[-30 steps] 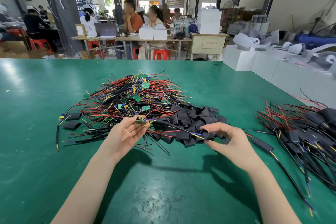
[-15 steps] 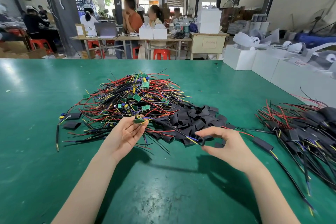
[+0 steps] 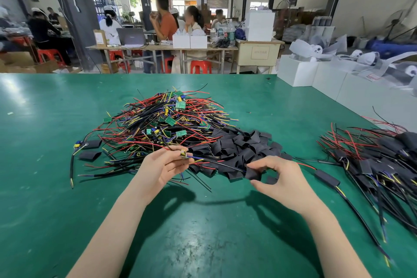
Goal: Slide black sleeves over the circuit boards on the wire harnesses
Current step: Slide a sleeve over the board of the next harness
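Left hand (image 3: 163, 168): forearm enters from the lower left and rises toward the centre; palm turned up and inward, fingers curled; grip pinches the small circuit board (image 3: 184, 154) at the fingertips, held just above the counter (image 3: 203, 244).
Right hand (image 3: 279, 178): forearm enters from the lower right, angled up and to the left; back of the hand faces the camera; thumb and forefinger form a ring; grip pinches a black sleeve (image 3: 253, 173) by its edges.
Circuit board: at the front edge of the loose harness pile, in front of the black sleeves heap; blurred, so its face cannot be read.
Harness wire (image 3: 222, 164): black lead with yellow and blue cores, running from the board rightward and slightly down; long axis roughly left to right; its far end meets the mouth of the held sleeve.
Black sleeve: flattened tube, open end pointing left toward the wire; held just beside the heap, a little above the counter.
Loose harness pile (image 3: 167, 124): red, black, yellow and blue wires with green boards, centre of the counter.
Sleeve heap (image 3: 239, 144): loose black sleeves, touching the right side of the pile.
Sleeved harnesses (image 3: 372, 160): right side of the counter, well apart from the pile, wires fanned out.
Stray sleeves (image 3: 89, 155): two, left of the pile.
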`<state>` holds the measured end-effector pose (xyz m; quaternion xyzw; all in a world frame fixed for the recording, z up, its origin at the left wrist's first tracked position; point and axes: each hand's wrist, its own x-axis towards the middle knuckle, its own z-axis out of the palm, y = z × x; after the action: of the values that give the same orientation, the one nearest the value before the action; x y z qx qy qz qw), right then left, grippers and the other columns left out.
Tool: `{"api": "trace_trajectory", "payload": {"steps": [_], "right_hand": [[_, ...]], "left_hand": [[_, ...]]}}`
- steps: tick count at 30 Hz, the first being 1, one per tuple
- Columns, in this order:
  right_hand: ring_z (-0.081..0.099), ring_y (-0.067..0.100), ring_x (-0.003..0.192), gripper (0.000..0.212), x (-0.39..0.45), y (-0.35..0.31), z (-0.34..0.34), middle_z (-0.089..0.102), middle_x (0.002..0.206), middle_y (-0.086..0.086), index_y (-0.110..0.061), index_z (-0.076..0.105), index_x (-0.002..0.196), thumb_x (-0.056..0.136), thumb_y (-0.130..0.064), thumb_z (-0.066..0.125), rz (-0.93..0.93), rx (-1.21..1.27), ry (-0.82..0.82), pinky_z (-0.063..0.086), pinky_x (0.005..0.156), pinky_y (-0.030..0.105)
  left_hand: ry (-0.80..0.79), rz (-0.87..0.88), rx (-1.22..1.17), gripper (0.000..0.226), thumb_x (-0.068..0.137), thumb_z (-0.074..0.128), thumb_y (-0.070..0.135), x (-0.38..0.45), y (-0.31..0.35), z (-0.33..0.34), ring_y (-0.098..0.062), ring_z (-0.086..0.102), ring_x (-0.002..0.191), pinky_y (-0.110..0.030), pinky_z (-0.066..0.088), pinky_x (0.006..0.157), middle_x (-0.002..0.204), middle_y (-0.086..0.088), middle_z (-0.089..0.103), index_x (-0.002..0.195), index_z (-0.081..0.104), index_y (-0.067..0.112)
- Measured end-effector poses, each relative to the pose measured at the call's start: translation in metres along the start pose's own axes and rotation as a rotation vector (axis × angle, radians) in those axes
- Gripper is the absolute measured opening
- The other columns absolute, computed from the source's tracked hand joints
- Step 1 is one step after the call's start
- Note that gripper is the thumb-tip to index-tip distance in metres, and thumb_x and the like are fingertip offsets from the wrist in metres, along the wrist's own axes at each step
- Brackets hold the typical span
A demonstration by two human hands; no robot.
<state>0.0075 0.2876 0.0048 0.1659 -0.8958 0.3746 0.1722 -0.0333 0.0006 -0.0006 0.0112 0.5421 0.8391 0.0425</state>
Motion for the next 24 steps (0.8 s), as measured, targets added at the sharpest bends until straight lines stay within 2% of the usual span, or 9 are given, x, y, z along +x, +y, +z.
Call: {"api": "trace_trajectory", "payload": {"steps": [4, 7, 11, 17, 24], "right_hand": [[0.055, 0.002, 0.086, 0.034, 0.002, -0.005, 0.007, 0.068, 0.086, -0.020, -0.032, 0.072, 0.094, 0.065, -0.015, 0.080, -0.093, -0.126, 0.005, 0.042, 0.081, 0.021], [0.054, 0.005, 0.085, 0.031, 0.002, -0.012, 0.017, 0.067, 0.086, -0.018, -0.029, 0.071, 0.095, 0.067, -0.017, 0.077, -0.152, -0.151, -0.006, 0.043, 0.080, 0.028], [0.055, 0.006, 0.086, 0.031, 0.001, -0.024, 0.033, 0.063, 0.088, -0.012, -0.022, 0.069, 0.100, 0.070, -0.015, 0.072, -0.214, -0.088, -0.040, 0.046, 0.079, 0.024], [0.056, 0.001, 0.084, 0.032, 0.000, -0.029, 0.040, 0.062, 0.090, -0.012, -0.020, 0.069, 0.100, 0.070, -0.013, 0.071, -0.206, -0.044, 0.022, 0.044, 0.075, 0.014], [0.056, 0.004, 0.075, 0.033, -0.002, -0.030, 0.042, 0.064, 0.086, -0.008, -0.017, 0.072, 0.100, 0.068, -0.011, 0.077, -0.179, -0.015, 0.023, 0.041, 0.070, 0.009]], "left_hand": [[-0.144, 0.044, 0.103, 0.019, 0.082, 0.061, -0.003, -0.006, -0.008, 0.008, -0.027, 0.071, 0.089, -0.028, 0.058, 0.075, 0.102, -0.023, 0.071, 0.100, 0.068, -0.001], [-0.228, 0.072, 0.190, 0.020, 0.083, 0.062, -0.006, -0.010, -0.017, 0.016, -0.025, 0.069, 0.093, -0.028, 0.056, 0.079, 0.104, -0.023, 0.071, 0.102, 0.068, -0.001], [-0.317, 0.062, 0.285, 0.020, 0.083, 0.066, -0.003, -0.016, -0.027, 0.026, -0.019, 0.068, 0.093, -0.026, 0.054, 0.082, 0.100, -0.014, 0.073, 0.099, 0.071, 0.007], [-0.255, -0.043, 0.136, 0.023, 0.084, 0.060, -0.013, -0.019, -0.031, 0.031, -0.020, 0.069, 0.086, -0.026, 0.056, 0.078, 0.096, -0.014, 0.072, 0.095, 0.072, 0.003], [-0.307, 0.025, 0.223, 0.028, 0.074, 0.072, -0.004, -0.019, -0.030, 0.029, -0.012, 0.064, 0.085, -0.022, 0.052, 0.083, 0.092, -0.005, 0.072, 0.094, 0.077, 0.014]]}}
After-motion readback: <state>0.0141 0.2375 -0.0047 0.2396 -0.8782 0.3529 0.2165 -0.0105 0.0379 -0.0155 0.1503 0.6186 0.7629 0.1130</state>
